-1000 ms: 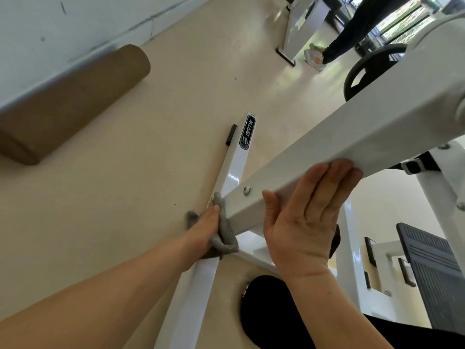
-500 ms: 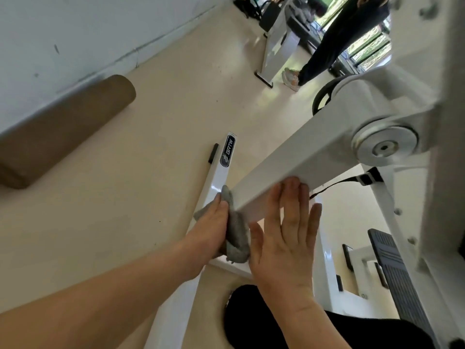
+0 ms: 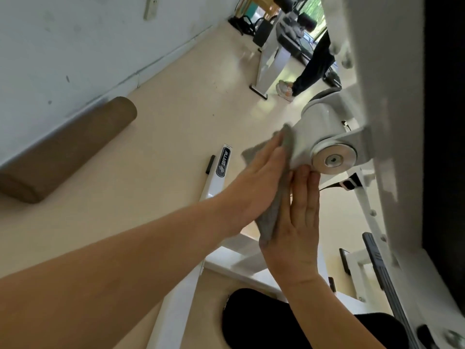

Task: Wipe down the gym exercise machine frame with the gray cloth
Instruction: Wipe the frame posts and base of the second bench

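Observation:
The white machine frame (image 3: 327, 122) slopes up to a pivot joint with a round metal cap (image 3: 333, 159). My left hand (image 3: 261, 177) presses the gray cloth (image 3: 273, 215) flat against the sloping beam just below that joint, fingers straight. The cloth hangs down between my two hands. My right hand (image 3: 299, 222) lies with straight fingers on the near side of the beam, fingertips touching the edge of the metal cap. The beam itself is mostly hidden behind both hands.
A white floor bar with a BRTW label (image 3: 222, 161) runs under my left arm. A brown foam roller (image 3: 63, 149) lies along the wall at left. A person's legs (image 3: 309, 69) stand by other machines at the back. A black footplate (image 3: 380, 268) sits lower right.
Both hands slid up the sloping beam from its lower end to just below the pivot joint, with the cloth carried along under my left hand. The camera view tilted upward.

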A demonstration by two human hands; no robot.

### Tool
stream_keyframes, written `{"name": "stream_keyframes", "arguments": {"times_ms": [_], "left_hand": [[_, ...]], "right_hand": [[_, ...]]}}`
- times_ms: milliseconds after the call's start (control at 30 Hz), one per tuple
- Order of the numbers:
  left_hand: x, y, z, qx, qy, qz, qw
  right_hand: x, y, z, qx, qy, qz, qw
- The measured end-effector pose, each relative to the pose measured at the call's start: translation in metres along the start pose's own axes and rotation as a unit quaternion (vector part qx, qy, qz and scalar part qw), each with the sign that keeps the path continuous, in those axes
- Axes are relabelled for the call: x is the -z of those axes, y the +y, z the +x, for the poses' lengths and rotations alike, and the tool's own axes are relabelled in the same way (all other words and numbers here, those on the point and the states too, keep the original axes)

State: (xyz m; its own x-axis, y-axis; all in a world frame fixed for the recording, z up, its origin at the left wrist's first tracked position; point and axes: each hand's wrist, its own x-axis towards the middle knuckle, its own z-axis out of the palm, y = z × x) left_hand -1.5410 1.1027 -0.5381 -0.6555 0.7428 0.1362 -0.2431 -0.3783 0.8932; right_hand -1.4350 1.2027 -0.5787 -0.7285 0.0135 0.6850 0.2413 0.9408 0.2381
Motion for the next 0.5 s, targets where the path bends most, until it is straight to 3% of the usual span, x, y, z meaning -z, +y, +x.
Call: {"name": "stream_keyframes", "arguments": {"times_ms": [133,233,333,500], "left_hand": [[-0.005,0.006,0.004,-0.072,-0.035,0.007,0.997],[0.012,-0.037,-0.019,0.015,0.010,-0.004,1.000],[0.027,-0.049,-0.022,0.090,0.005,0.048,0.995],[0.011,-0.002,0.014,-0.047,-0.037,0.013,0.998]], "right_hand": [[0.002,0.002,-0.004,0.000,-0.020,0.020,1.000],[0.001,0.001,-0.003,-0.001,-0.025,-0.002,1.000],[-0.001,-0.002,-0.002,-0.011,-0.014,-0.004,1.000],[0.012,-0.010,-0.007,-0.034,-0.031,0.003,0.999]]}}
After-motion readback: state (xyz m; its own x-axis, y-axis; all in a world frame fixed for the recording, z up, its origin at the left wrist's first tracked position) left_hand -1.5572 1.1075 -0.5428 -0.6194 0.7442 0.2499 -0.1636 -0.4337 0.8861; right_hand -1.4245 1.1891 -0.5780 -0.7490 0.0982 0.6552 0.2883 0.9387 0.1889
